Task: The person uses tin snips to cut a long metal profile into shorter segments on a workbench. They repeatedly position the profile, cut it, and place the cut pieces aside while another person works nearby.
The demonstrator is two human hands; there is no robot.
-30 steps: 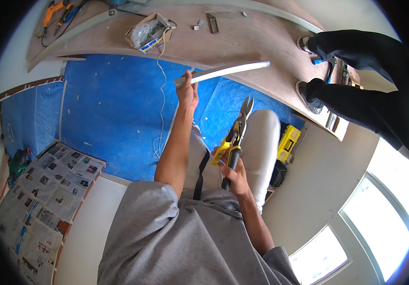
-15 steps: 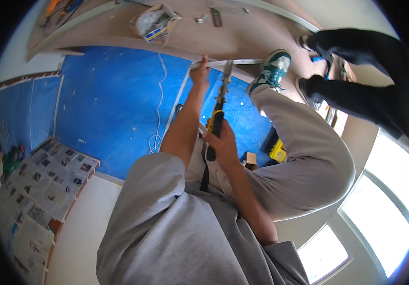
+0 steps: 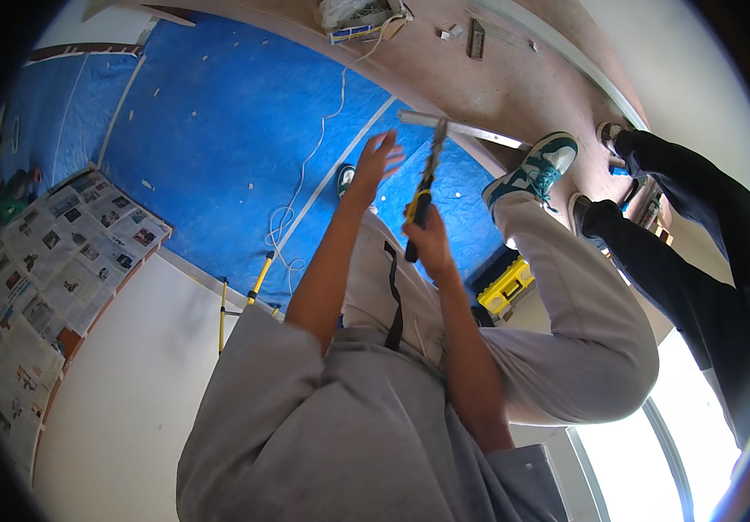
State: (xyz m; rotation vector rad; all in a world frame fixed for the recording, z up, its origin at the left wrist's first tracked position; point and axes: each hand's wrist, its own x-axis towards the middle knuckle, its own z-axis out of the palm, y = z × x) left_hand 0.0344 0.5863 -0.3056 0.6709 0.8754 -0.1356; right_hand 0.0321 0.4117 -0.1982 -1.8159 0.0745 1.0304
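Note:
My left hand [image 3: 375, 165] is in the air with its fingers apart and somewhat blurred; nothing is in it. Just beyond it, a pale metal bar [image 3: 479, 132] extends rightward toward my green-and-white shoe [image 3: 539, 170]. My right hand [image 3: 430, 239] is wrapped round the yellow-and-black handle of a saw-like hand tool [image 3: 423, 202]. Its narrow grey blade has a jagged outline and points away from me, the tip overlapping the bar in this view. Whether blade and bar touch, I cannot tell.
Blue sheeting [image 3: 218, 113] covers the lower floor, with a white cord [image 3: 318, 143] across it. At right are a yellow case [image 3: 505, 285] and another person's black-trousered legs [image 3: 653, 235]. An open box [image 3: 362, 22] lies on the raised boards. Newspaper-covered surface [image 3: 70, 261] at left.
My left hand has let go of the bar's left end and drawn back, fingers opening. The view has shifted, bringing yellow-and-black legs of a stand into sight. My right hand keeps the tool.

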